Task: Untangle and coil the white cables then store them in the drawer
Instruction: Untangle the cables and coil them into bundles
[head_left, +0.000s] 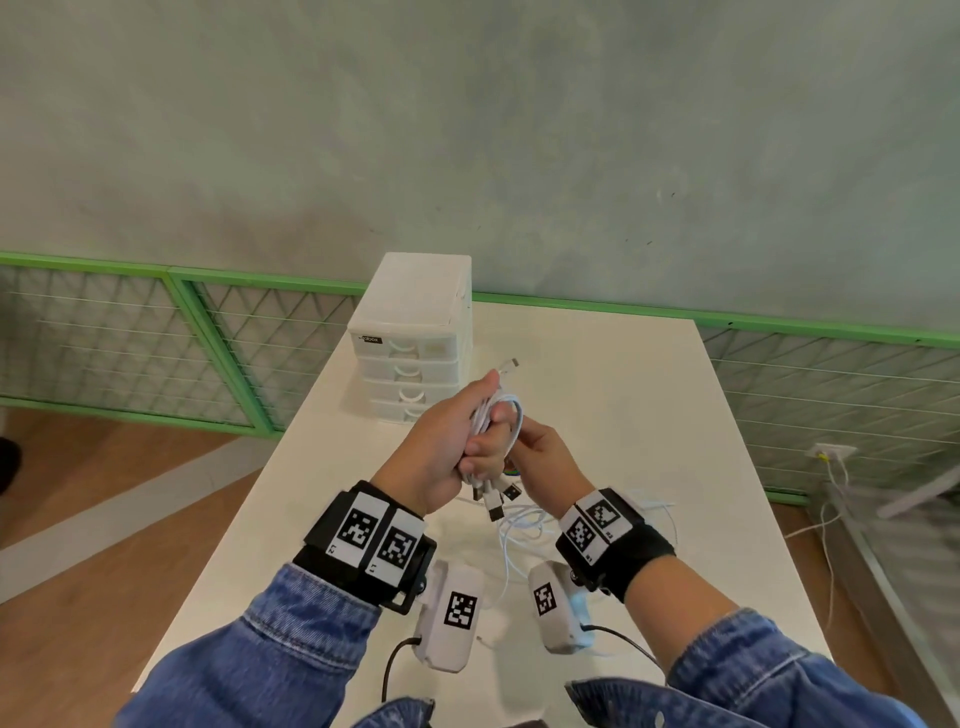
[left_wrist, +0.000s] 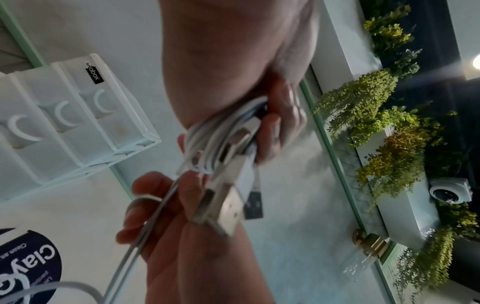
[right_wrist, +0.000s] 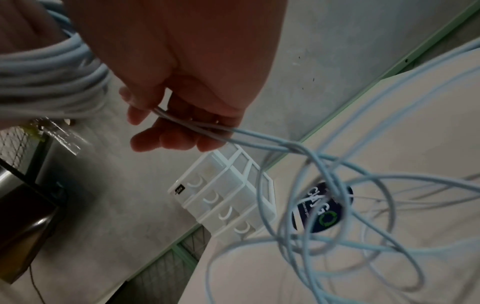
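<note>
My left hand (head_left: 480, 423) grips a coil of white cables (head_left: 493, 410) above the middle of the table, fingers curled round it (left_wrist: 246, 125). Several USB plugs (left_wrist: 228, 205) hang from the bottom of the coil. Right beside it, my right hand (head_left: 519, 441) pinches a loose strand (right_wrist: 187, 125) that runs from the coil down to the tangled white cables (head_left: 524, 535) lying on the table. The white drawer unit (head_left: 415, 338) stands at the table's far edge, all its drawers closed.
The white table (head_left: 649, 415) ends at a green-framed mesh fence (head_left: 156, 332) and a grey wall. A dark round label (right_wrist: 322, 207) lies under the loose cables. Another cord hangs from a wall socket (head_left: 831, 452) on the right.
</note>
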